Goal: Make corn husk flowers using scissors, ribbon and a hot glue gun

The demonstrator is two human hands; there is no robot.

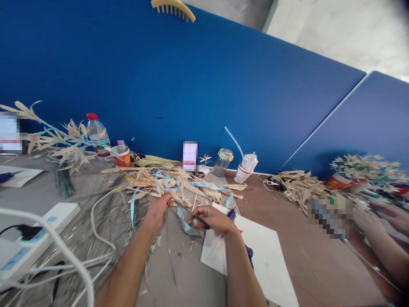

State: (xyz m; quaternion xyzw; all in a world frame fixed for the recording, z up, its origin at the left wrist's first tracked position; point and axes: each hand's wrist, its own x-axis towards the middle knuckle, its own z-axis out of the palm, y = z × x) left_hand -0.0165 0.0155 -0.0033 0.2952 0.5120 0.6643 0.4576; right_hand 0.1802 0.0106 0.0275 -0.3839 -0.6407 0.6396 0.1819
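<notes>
dried husks [140, 179] lie in a loose, tangled heap on the table [182, 273], just beyond both hands. left hand [162, 202] is at the heap's near edge, fingertips drawn together against it; we cannot tell whether a strip is pinched between them. right hand [214, 219] sits lower and to the right, apart from the heap, fingers curled around a black-handled tool [201, 221]. we note a light blue ribbon [183, 223] looping over the husks, one length of it trailing down just beside the right hand.

under the right forearm, a white sheet [271, 260]. left of the left arm, thin strands [99, 228] spread flat, then white cables and a power strip [41, 238].

behind the heap we log a phone [190, 155], upright, a clear jar [223, 163] and a white cup [243, 174], all before the blue partition [191, 89]. far right, a co-worker's hands [367, 217], near a second husk pile [297, 183].
</notes>
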